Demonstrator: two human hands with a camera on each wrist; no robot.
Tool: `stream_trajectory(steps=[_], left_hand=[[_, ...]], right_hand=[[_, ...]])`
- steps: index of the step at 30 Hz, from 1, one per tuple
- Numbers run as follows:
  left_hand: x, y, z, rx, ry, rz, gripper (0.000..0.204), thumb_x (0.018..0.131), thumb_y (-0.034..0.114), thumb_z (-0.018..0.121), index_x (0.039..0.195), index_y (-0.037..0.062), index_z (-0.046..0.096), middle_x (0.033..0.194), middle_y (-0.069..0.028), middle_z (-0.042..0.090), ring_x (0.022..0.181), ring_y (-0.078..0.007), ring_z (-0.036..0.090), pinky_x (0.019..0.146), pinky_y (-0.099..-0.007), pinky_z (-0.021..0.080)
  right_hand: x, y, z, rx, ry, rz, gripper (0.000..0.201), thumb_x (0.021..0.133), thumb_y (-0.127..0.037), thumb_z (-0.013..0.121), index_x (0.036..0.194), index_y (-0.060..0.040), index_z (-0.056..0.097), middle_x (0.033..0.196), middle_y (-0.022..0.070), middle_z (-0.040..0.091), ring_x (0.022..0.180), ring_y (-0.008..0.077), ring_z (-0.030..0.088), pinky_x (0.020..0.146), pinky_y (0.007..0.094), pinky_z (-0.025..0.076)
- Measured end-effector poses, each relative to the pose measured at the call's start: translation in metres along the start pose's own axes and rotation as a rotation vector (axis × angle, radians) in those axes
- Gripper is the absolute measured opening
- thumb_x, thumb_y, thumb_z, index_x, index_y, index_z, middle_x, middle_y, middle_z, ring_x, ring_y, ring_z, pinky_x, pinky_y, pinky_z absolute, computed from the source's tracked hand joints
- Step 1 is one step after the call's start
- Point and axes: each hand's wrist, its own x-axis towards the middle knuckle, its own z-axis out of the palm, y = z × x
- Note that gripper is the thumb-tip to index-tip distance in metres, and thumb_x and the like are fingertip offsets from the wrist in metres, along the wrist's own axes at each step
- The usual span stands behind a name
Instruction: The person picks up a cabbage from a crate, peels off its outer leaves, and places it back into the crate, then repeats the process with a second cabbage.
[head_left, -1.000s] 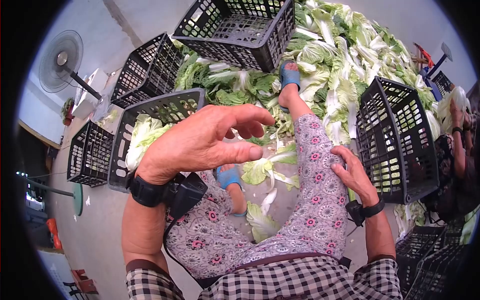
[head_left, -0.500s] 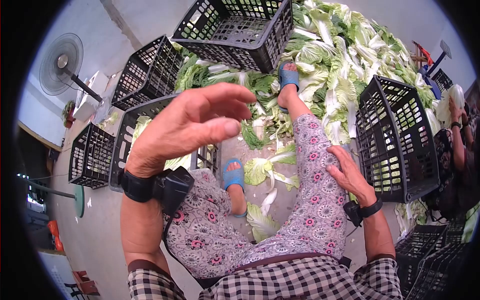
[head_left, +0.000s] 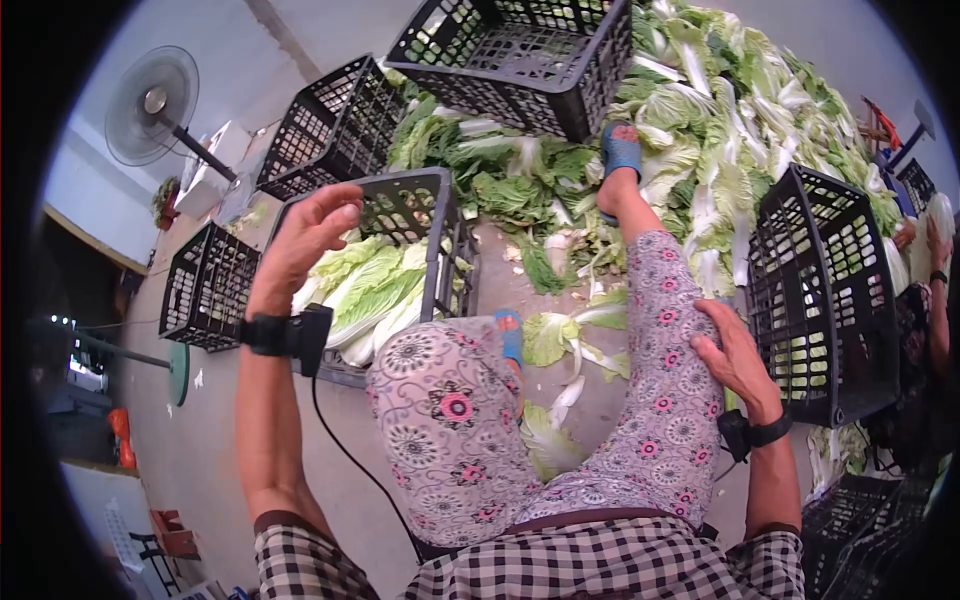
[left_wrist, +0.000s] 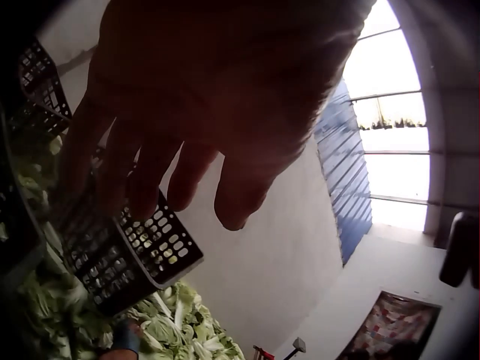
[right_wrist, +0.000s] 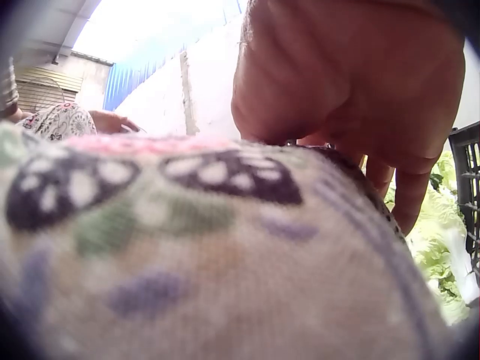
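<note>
In the head view my left hand (head_left: 308, 238) is held up over the left side of a black plastic crate (head_left: 447, 225), its fingers loosely bent and nothing in them. Napa cabbages (head_left: 375, 290) lie inside that crate, pale green with white stems. From the left wrist view, the same hand (left_wrist: 202, 105) hangs with its fingers slightly apart. My right hand (head_left: 738, 355) rests on the patterned trouser leg (head_left: 655, 330) near the right knee, also without an object. The right wrist view shows this hand (right_wrist: 345, 82) lying over the cloth.
A large heap of cabbage leaves (head_left: 700, 150) covers the floor ahead. Around me stand an upper black crate (head_left: 560, 105), a right crate (head_left: 825, 300) and a far-left crate (head_left: 210, 285). A fan (head_left: 155, 100) stands at the back left. Another person's hand (head_left: 938, 245) is at the far right.
My left hand has moved left and back from in front of me, uncovering the cabbages in the crate. The left knee has come up. The right hand stays on the leg. The head view has shifted slightly.
</note>
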Motion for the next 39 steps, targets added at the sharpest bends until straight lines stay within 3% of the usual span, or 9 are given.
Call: stream_trajectory(steps=[7,16,17,19,22,25,29,32,39], left_hand=[[0.01,-0.122,0.002,0.022,0.091,-0.355,0.06,0.082,0.046,0.061,0.128,0.0088,0.049,0.126,-0.0083,0.053,0.117,-0.0217,0.046,0.083,-0.041,0.044],[0.026,-0.236,-0.003,0.407,0.17,-0.483,0.075,0.08,0.041,0.066,0.137,0.0038,0.034,0.13,-0.0211,0.046,0.095,-0.0222,0.055,0.06,-0.0299,0.044],[0.027,-0.244,0.0,0.347,0.114,-0.538,0.075,0.079,0.039,0.066,0.136,0.0014,0.036,0.127,-0.0212,0.049,0.1,-0.0248,0.055,0.07,-0.0318,0.043],[0.026,-0.239,0.015,0.228,0.008,-0.648,0.074,0.077,0.036,0.068,0.133,-0.0033,0.039,0.122,-0.0214,0.055,0.109,-0.03,0.056,0.092,-0.0355,0.042],[0.033,-0.259,0.036,0.435,-0.193,-0.566,0.075,0.073,0.037,0.07,0.13,-0.0029,0.041,0.113,-0.0217,0.059,0.101,-0.0307,0.059,0.087,-0.0346,0.045],[0.038,-0.286,0.034,0.485,-0.168,-0.506,0.075,0.071,0.037,0.071,0.128,-0.0018,0.042,0.113,-0.0238,0.058,0.102,-0.0339,0.059,0.09,-0.0355,0.044],[0.031,-0.312,0.038,0.738,0.16,-0.357,0.079,0.066,0.034,0.074,0.129,0.0009,0.041,0.118,-0.0251,0.053,0.11,-0.0369,0.053,0.094,-0.0394,0.043],[0.03,-0.298,0.049,0.769,0.359,-0.45,0.081,0.066,0.033,0.074,0.132,0.0019,0.038,0.12,-0.0248,0.051,0.111,-0.037,0.051,0.094,-0.0403,0.043],[0.034,-0.287,0.029,0.919,-0.043,-0.556,0.071,0.067,0.034,0.072,0.126,0.0051,0.044,0.116,-0.0229,0.054,0.106,-0.0364,0.055,0.091,-0.0406,0.045]], right_hand=[[0.019,-0.01,-0.01,-0.123,-0.02,0.02,0.045,0.079,-0.024,0.064,0.115,-0.0007,0.054,0.11,0.0217,0.058,0.102,0.038,0.055,0.09,0.0402,0.042],[0.035,-0.013,0.0,-0.153,0.044,0.044,0.038,0.077,-0.019,0.064,0.108,0.0009,0.056,0.1,0.0202,0.058,0.096,0.037,0.056,0.086,0.0398,0.043],[0.035,-0.013,0.001,-0.143,0.052,0.04,0.037,0.077,-0.019,0.064,0.108,0.0008,0.056,0.1,0.02,0.058,0.096,0.0367,0.056,0.086,0.0395,0.043],[0.036,-0.013,0.002,-0.102,0.052,0.078,0.037,0.076,-0.018,0.064,0.107,0.0004,0.057,0.1,0.0189,0.057,0.095,0.0351,0.056,0.086,0.0385,0.043],[0.04,-0.011,0.002,-0.074,0.048,0.124,0.038,0.075,-0.018,0.065,0.107,0.0,0.057,0.099,0.0172,0.057,0.094,0.0322,0.057,0.086,0.0368,0.044],[0.042,-0.009,0.001,-0.046,0.032,0.184,0.039,0.075,-0.019,0.065,0.108,0.0001,0.057,0.099,0.0157,0.057,0.094,0.0293,0.057,0.086,0.0354,0.044],[0.044,-0.008,0.0,0.023,0.033,0.205,0.039,0.075,-0.02,0.065,0.108,0.0005,0.058,0.098,0.0144,0.057,0.093,0.0263,0.057,0.085,0.0337,0.044],[0.043,-0.007,0.0,0.028,0.033,0.222,0.039,0.075,-0.02,0.064,0.108,0.0009,0.058,0.097,0.0134,0.056,0.092,0.0251,0.057,0.085,0.033,0.044],[0.041,-0.004,0.003,0.051,0.055,0.239,0.04,0.075,-0.021,0.063,0.108,0.0011,0.057,0.098,0.0119,0.056,0.09,0.0235,0.055,0.083,0.0321,0.043]])
